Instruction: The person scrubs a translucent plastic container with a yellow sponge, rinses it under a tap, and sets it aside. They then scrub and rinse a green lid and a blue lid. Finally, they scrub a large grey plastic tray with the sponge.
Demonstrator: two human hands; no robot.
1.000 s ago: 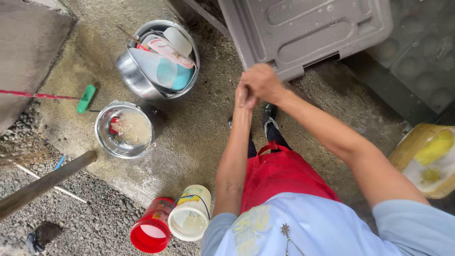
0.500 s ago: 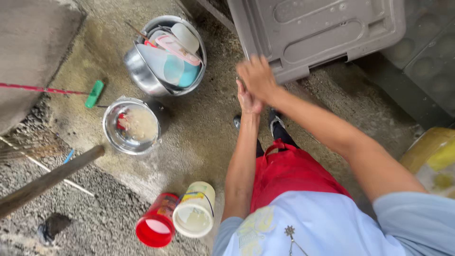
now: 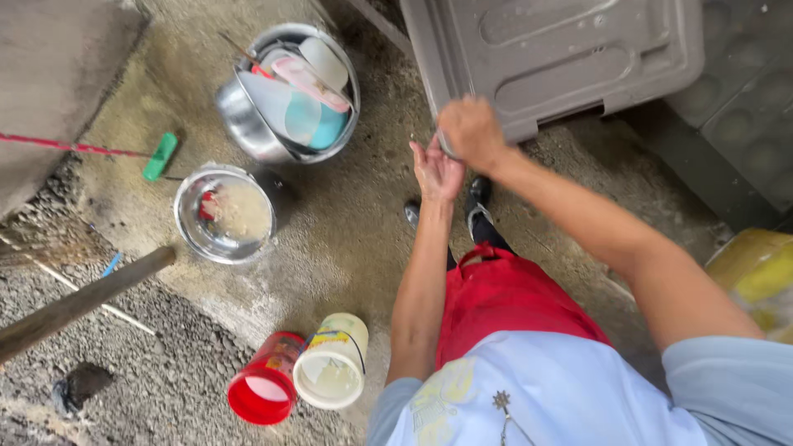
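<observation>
left hand point(image 3: 435, 171) open, right hand point(image 3: 469, 132) curled, pressed together | at grey plastic lid point(image 3: 552, 58) edge | risk: wet concrete floor point(image 3: 363, 223), slipping; steel bowl point(image 3: 225, 213) left of hands could tip

The person wears a pale blue short-sleeved shirt point(image 3: 578, 396) at the bottom of the frame, printed with a faded yellow pattern near the lower middle. Beneath it, at centre, hangs a bright red apron point(image 3: 504, 297). Dark shoes point(image 3: 477, 198) show just above, both forearms bare.
</observation>
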